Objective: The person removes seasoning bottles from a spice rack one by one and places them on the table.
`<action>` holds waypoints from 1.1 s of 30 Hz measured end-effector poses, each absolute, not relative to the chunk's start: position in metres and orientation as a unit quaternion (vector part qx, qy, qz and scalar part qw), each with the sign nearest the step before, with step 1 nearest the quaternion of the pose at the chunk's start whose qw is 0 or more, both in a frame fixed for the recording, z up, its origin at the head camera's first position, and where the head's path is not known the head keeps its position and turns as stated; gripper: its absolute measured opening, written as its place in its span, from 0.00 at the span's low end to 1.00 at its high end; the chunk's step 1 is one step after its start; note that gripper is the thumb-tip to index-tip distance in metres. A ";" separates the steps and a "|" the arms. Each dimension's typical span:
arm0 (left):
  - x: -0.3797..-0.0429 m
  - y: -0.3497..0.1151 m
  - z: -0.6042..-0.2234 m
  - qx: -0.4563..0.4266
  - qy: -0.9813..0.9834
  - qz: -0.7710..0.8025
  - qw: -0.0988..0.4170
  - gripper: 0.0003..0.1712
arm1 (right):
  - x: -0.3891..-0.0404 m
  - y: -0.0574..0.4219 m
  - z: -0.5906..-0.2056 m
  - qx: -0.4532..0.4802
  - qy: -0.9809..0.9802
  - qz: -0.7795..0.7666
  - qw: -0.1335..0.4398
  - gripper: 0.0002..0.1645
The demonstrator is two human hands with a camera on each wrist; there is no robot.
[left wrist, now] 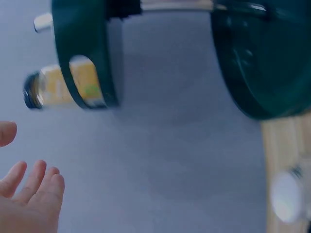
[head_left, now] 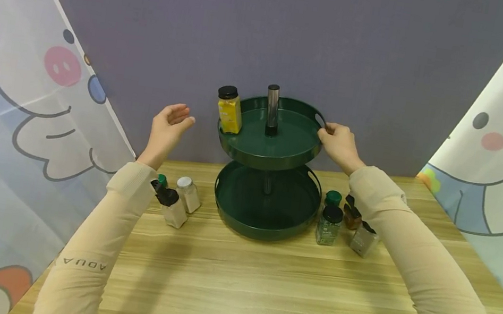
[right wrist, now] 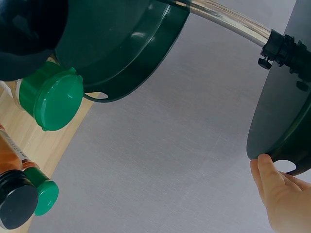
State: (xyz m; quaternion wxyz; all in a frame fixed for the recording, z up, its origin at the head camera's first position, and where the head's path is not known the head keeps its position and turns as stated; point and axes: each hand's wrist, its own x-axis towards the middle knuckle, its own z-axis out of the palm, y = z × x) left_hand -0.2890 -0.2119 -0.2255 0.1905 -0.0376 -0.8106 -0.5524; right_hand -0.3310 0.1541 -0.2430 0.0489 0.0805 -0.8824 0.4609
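Observation:
A green two-tier round tray stands on the table, its upper tier [head_left: 263, 159] held above the lower tier [head_left: 265, 232] by a metal post [head_left: 271, 109]. At the right handle cutout, my right hand [head_left: 341, 147] grips the upper tier's rim; in the right wrist view its fingers [right wrist: 268, 172] lie against the outer wall. A yellow spice jar [head_left: 230, 115] with a black lid stands on the upper tier's left side. Left of that jar, apart from the tray, my left hand [head_left: 165, 133] is raised with loosely bent fingers and nothing in it.
Left of the tray are a white-capped jar [head_left: 189, 195], a black-capped jar [head_left: 174, 210] and a green-capped one [head_left: 162, 180]. To the right stand a green herb jar [head_left: 328, 231], a grey-labelled jar [head_left: 363, 241] and others. A grey panel [head_left: 191, 36] rises behind the table [head_left: 223, 292].

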 end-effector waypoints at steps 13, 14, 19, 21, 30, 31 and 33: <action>-0.321 -0.164 -0.198 -0.038 -0.860 -0.500 0.097 0.40 | -0.328 0.155 -0.240 0.081 -0.881 0.463 0.049 0.33; -0.323 -0.163 -0.198 -0.036 -0.863 -0.494 0.097 0.40 | -0.328 0.154 -0.240 0.082 -0.881 0.463 0.049 0.33; -0.332 -0.160 -0.202 -0.028 -0.874 -0.475 0.094 0.43 | -0.327 0.153 -0.241 0.080 -0.882 0.463 0.047 0.33; -0.335 -0.159 -0.203 -0.030 -0.875 -0.474 0.091 0.44 | -0.327 0.153 -0.242 0.080 -0.882 0.463 0.046 0.33; -0.341 -0.151 -0.205 -0.060 -0.866 -0.487 0.102 0.38 | -0.327 0.153 -0.244 0.082 -0.882 0.461 0.051 0.33; -0.341 -0.150 -0.205 -0.061 -0.866 -0.485 0.104 0.36 | -0.327 0.153 -0.244 0.081 -0.882 0.461 0.051 0.33; -0.342 -0.148 -0.206 -0.055 -0.871 -0.476 0.109 0.33 | -0.327 0.153 -0.244 0.080 -0.882 0.462 0.048 0.32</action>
